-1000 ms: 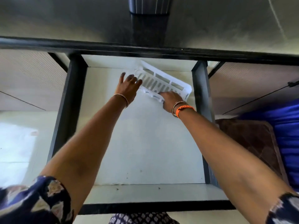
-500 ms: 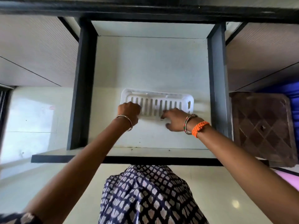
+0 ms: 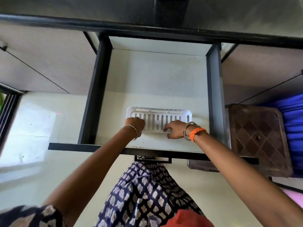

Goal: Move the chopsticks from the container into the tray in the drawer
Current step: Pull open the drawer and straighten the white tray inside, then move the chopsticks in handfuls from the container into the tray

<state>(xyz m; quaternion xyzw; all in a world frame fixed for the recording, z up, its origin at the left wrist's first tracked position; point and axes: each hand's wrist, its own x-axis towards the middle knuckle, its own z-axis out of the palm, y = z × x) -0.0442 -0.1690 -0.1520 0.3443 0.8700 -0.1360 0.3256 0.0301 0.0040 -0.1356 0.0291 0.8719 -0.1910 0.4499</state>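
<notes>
A white slotted plastic tray (image 3: 157,117) lies flat on the floor of the open drawer (image 3: 155,76), near its front. My left hand (image 3: 135,124) grips the tray's near left corner with curled fingers. My right hand (image 3: 174,131) rests on the tray's near right edge, fingers bent over the rim. The tray holds nothing. No chopsticks show anywhere. A dark ribbed container (image 3: 171,10) stands on the counter top at the far edge of the view, mostly cut off.
The drawer has dark side rails (image 3: 91,95) and a dark front panel (image 3: 147,150) with a handle. A brown stool (image 3: 259,136) stands to the right, a blue cloth (image 3: 293,122) beyond it. Pale floor tiles lie to the left.
The tray was tilted at the drawer's back; both hands brought it forward and laid it flat near the front. Since half a second ago the hands have barely moved on it.
</notes>
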